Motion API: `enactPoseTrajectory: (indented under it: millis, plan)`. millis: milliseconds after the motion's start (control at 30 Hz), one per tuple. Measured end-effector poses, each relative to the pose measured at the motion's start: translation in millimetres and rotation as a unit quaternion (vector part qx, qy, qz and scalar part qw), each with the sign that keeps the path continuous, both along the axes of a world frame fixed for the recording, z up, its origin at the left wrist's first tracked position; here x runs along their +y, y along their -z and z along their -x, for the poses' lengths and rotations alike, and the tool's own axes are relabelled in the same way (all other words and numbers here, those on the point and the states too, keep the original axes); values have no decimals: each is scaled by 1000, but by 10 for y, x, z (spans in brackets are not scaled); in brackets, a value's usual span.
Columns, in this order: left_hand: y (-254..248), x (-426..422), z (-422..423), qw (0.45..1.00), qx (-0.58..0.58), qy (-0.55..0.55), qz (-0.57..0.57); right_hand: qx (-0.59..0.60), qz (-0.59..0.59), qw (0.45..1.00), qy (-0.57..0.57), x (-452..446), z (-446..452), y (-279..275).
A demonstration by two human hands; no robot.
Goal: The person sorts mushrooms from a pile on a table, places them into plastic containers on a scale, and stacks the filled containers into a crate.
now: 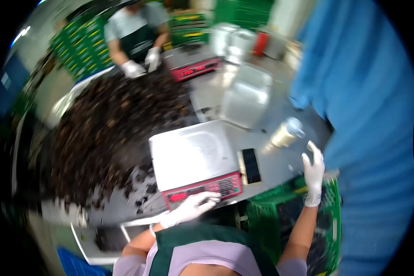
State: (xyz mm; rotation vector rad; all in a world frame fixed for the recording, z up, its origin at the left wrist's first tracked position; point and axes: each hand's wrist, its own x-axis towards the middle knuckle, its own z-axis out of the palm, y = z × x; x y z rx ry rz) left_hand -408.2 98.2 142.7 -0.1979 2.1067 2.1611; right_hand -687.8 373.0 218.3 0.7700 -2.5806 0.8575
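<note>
My left hand (193,209), in a white glove, lies at the front edge of a silver-topped weighing scale (191,154). Its fingers stretch out over the red front panel near the keypad and hold nothing that I can see. Over the right side, my gloved right hand (313,172) is raised with thumb and fingers apart. It is above the rim of a green crate (336,221) and short of a jar with a pale lid (287,132). A dark-screened phone (250,166) lies beside the scale. The scale's plate is bare.
A large heap of small dark brown pieces (110,124) covers the table's left. Across it, a person (135,32) in white gloves stands by a second scale (193,71). A clear plastic container (247,95) sits behind the jar. Blue sheeting (368,115) hangs at right.
</note>
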Motion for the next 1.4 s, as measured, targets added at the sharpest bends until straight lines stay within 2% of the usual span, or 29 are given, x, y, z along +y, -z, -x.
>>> enactPoseTrajectory:
  millis: [33,67,133,200,233,267,333,400,467,533,567,633,667,733,800,867,1000,1067,1100,1133,1200,1267,1333,1400]
  plan:
    - [-29,-22,-98,999,3,13,53,-22,50,995,-80,-368,178,-57]
    - [55,-35,-208,998,23,14,61,-56,36,994,-91,-693,475,8]
    - [-101,-18,-476,996,-35,-22,74,38,-87,991,-97,-1432,933,133]
    - [-74,-114,-787,993,-31,-62,93,156,-167,968,-101,-1849,1384,499]
    - [-40,-120,-931,987,-43,-105,114,101,-282,953,-49,-2099,1251,406]
    - [35,-132,-1087,979,-52,-144,133,136,-305,941,-51,-2253,1331,547]
    - [211,-130,-1411,964,-77,-244,77,79,-311,945,-57,-2467,1384,574]
    - [240,-112,-1712,930,-111,-346,53,92,-272,957,-48,-2495,1447,602]
    - [352,-109,-2003,892,-106,-432,83,91,-286,954,-19,-2488,1459,539]
    - [528,-163,-2239,851,-124,-508,53,129,-296,946,-5,-2504,1269,360]
    - [585,-227,-2341,834,-125,-531,83,131,-299,945,-4,-2488,1289,319]
    - [699,-431,-2443,796,-105,-587,104,-24,-158,986,41,-2421,1424,225]
    - [762,-550,-2464,774,-86,-621,94,-37,-60,997,-26,-2317,1420,169]
    - [809,-864,-2430,752,-77,-615,224,-62,116,984,-119,-2230,965,59]
    - [917,-1174,-2329,747,-81,-581,314,72,10,979,-190,-2243,53,-121]
    - [1125,-1424,-2166,703,-37,-547,454,92,-45,963,-250,-2202,-492,117]
    - [1153,-1734,-1874,694,-9,-460,554,103,-226,893,-376,-2136,-1354,517]
    - [1251,-1825,-1837,705,-14,-434,560,60,-289,881,-371,-2067,-1590,600]
    - [1276,-1860,-1833,711,-24,-413,569,38,-273,897,-344,-2104,-1759,523]
    - [1297,-1885,-1852,713,-19,-412,567,33,-211,917,-337,-2168,-1945,402]
    - [1297,-1889,-1914,745,-13,-403,531,-83,-58,938,-330,-2284,-2264,365]
    - [1402,-1889,-2003,751,-4,-415,514,-185,-31,911,-367,-2497,-2691,457]
    - [1456,-1931,-2108,839,29,-489,236,-143,-58,889,-432,-2845,-3061,801]
    - [1414,-2001,-2243,869,13,-489,-71,-74,-69,889,-446,-3144,-3215,1240]
